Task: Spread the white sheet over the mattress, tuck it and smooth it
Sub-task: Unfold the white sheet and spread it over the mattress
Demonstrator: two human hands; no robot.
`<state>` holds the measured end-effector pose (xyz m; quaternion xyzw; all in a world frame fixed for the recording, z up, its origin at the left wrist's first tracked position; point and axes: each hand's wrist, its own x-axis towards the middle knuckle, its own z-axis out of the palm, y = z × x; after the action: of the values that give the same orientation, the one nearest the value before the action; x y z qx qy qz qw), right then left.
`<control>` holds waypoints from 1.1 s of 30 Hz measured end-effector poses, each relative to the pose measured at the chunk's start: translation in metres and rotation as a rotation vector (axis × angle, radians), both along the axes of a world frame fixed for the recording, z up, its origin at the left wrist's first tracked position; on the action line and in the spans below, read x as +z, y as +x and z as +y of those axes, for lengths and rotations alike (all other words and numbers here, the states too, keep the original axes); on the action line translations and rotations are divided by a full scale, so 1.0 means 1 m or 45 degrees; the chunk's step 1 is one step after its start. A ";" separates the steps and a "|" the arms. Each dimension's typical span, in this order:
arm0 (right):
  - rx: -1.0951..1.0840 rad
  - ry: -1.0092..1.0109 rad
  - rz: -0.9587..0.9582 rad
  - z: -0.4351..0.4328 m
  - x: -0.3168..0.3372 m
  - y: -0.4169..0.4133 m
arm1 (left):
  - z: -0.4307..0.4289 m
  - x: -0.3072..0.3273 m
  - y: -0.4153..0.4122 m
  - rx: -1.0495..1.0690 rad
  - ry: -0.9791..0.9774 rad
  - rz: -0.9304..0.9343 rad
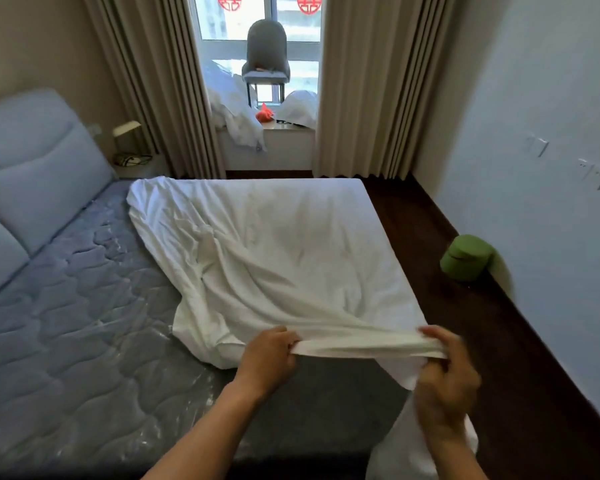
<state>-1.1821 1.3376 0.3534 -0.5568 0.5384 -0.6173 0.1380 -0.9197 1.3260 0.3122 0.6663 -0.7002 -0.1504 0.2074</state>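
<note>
1. White sheet (274,254) lay rumpled over the foot part of the mattress (84,323); the quilted part toward the headboard (32,168) was bare.
2. Left hand (269,355) and right hand (444,382) each gripped the sheet's near edge, fingers curled round the bunched cloth, which stretched taut between them.
3. Spreading it well likely called for sliding the hands apart along that edge to find a corner, then lifting the cloth so it floated toward the headboard instead of dragging.
4. Too hard a pull could draw the far edge off the mattress.
</note>
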 end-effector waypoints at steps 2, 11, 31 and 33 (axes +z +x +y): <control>-0.238 0.106 -0.195 -0.011 -0.002 -0.017 | -0.002 -0.007 0.024 0.123 0.051 0.006; 0.527 0.252 0.811 0.040 -0.018 0.148 | 0.018 0.044 0.062 -0.182 -0.441 0.043; 0.124 0.216 0.461 0.115 0.034 0.202 | 0.094 0.010 0.111 -0.444 -0.193 0.271; 0.135 0.219 0.460 0.116 0.035 0.206 | 0.094 0.013 0.105 -0.410 -0.228 0.284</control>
<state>-0.9760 1.4535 0.3880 -0.6721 0.5752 -0.4511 0.1184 -0.8152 1.4197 0.3252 0.5039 -0.7810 -0.1915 0.3154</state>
